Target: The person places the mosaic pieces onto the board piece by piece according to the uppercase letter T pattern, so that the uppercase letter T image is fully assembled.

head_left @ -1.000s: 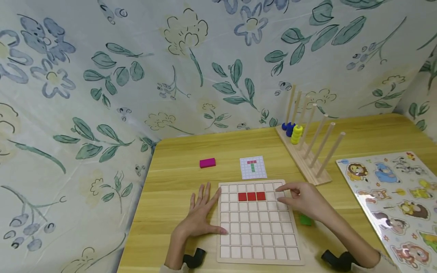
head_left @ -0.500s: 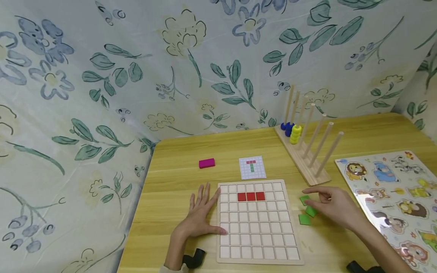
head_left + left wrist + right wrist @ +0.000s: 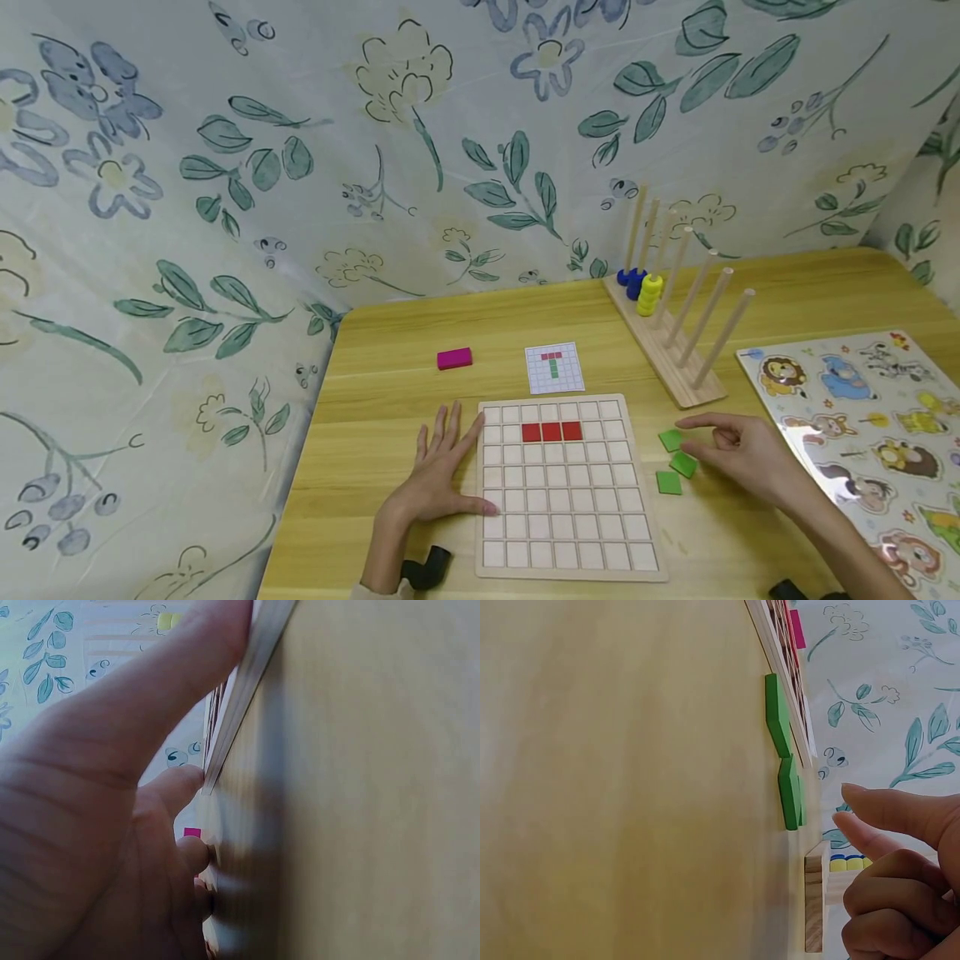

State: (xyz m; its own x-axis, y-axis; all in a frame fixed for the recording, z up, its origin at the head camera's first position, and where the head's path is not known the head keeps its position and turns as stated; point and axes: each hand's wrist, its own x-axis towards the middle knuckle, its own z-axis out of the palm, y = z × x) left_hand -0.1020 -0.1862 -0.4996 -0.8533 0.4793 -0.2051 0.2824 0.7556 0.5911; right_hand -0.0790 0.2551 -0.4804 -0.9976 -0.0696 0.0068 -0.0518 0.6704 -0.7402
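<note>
Where the cloth [image 3: 450, 150] ends, wrinkled and printed with leaves and blossoms, a glossy wood-grained counter [image 3: 375, 433] begins. On it, cut off at the right edge, lies a shiny animal puzzle board [image 3: 851, 450]. Nearer the middle sits a pale wooden grid board [image 3: 556, 527] with square recesses, then a peg rack [image 3: 660, 354] of round dowels bearing blue and yellow beads.

Of the hands, the left hand [image 3: 442, 479] is spread wide, thumb on the board's rim, grasping nothing; the right hand [image 3: 731, 450] holds thumb and forefinger apart — nothing between them — just beside three flat green tiles [image 3: 669, 482] right of the grid (one mostly hidden in the right wrist view). Beyond the grid are a paper card [image 3: 554, 367] and a magenta block [image 3: 454, 358]. Three smooth red tiles [image 3: 551, 432] fill adjoining recesses.
</note>
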